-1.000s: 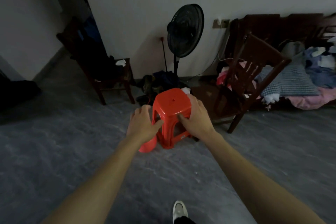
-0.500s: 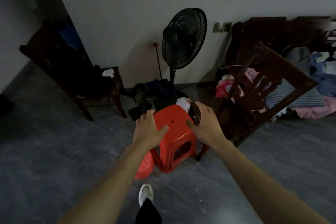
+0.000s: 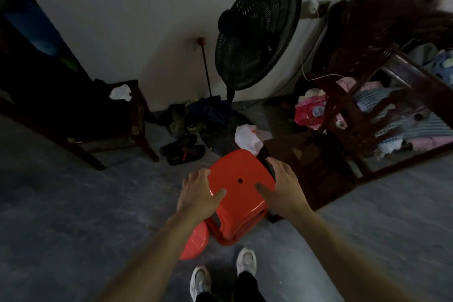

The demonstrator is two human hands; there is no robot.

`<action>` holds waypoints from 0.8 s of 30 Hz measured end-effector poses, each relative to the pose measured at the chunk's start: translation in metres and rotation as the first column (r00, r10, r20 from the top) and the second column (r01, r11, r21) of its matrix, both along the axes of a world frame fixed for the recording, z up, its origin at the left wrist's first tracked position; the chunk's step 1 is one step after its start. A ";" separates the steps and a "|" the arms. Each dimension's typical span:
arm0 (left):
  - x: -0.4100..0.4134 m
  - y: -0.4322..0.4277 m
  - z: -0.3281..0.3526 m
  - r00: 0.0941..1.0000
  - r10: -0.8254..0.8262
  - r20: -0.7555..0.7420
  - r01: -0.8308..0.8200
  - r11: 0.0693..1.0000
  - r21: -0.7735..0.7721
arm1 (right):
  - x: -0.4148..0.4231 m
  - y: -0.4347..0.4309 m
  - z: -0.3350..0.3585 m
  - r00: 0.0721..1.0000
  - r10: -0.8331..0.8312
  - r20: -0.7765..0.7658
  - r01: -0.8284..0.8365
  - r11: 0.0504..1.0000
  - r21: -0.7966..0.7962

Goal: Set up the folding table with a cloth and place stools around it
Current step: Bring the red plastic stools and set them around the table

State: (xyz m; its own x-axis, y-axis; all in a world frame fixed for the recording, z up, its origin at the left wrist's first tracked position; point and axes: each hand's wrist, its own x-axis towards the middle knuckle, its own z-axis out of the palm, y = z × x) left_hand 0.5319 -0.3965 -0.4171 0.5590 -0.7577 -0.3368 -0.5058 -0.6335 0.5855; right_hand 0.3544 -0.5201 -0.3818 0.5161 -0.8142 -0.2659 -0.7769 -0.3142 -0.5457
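A stack of red plastic stools (image 3: 239, 184) stands on the grey floor just in front of my feet. My left hand (image 3: 199, 193) grips the left edge of the top seat, thumb on the seat surface. My right hand (image 3: 282, 186) grips the right edge, thumb lying on the seat. A red round plastic piece (image 3: 195, 244) lies on the floor at the stack's lower left, partly hidden by my left forearm. No folding table or cloth is in view.
A black standing fan (image 3: 255, 39) stands against the wall behind the stools. A dark wooden chair (image 3: 318, 154) touches the stack's right side, with clothes piled behind it. Another dark chair (image 3: 122, 117) is at the left. Shoes (image 3: 183, 149) and a white bag (image 3: 246, 138) lie between.
I have stepped closer to the stools, which now sit right below me. Both hands have moved from the stack's sides up onto the top seat's edges.
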 end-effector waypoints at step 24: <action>0.044 -0.152 -0.324 0.997 -0.022 0.078 -0.006 0.939 0.343 | 0.059 -0.166 -0.348 0.934 0.040 -0.355 -0.024 0.998 0.050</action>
State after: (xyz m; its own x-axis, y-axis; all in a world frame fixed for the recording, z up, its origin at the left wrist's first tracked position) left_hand 0.5756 -0.5488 -0.7415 0.5890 -0.6088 -0.5314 -0.5480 -0.7842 0.2911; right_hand 0.4129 -0.6859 -0.7301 0.4066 -0.7820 -0.4724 -0.9127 -0.3238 -0.2494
